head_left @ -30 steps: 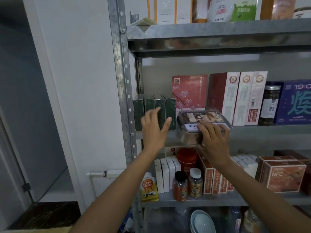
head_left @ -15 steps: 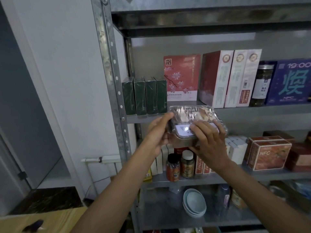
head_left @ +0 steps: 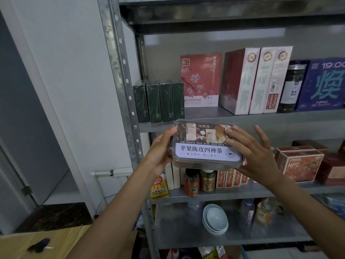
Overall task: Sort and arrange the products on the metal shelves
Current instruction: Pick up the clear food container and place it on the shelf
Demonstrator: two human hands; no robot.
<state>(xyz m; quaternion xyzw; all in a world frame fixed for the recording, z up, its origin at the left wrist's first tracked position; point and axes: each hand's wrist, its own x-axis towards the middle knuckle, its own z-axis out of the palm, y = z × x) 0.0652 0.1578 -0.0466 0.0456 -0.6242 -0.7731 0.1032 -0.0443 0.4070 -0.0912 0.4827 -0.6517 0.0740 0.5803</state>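
A clear plastic tea box (head_left: pixel 205 146) with a white label and dried pieces showing through the lid is held in front of the metal shelves (head_left: pixel 261 118), just below the middle shelf's front edge. My left hand (head_left: pixel 158 152) grips its left end, thumb on the lid. My right hand (head_left: pixel 255 156) lies against its right end with fingers spread and straight, two fingertips on the lid. On the middle shelf stand several dark green boxes (head_left: pixel 158 101), a pink flowered box (head_left: pixel 200 81), red-and-white boxes (head_left: pixel 257 81), a jar (head_left: pixel 291 88) and a purple box (head_left: pixel 323 85).
The shelf below carries small bottles (head_left: pixel 191 182), slim white and red boxes and orange NFC boxes (head_left: pixel 300 165). Stacked pale bowls (head_left: pixel 214 219) sit lower down. The perforated steel post (head_left: pixel 121 71) stands at the left, with a white wall beside it and a wooden surface (head_left: pixel 46 243) at bottom left.
My left hand left the green boxes and took the tea box's left end. The box came off the middle shelf toward me, and my right hand's fingers spread out on it.
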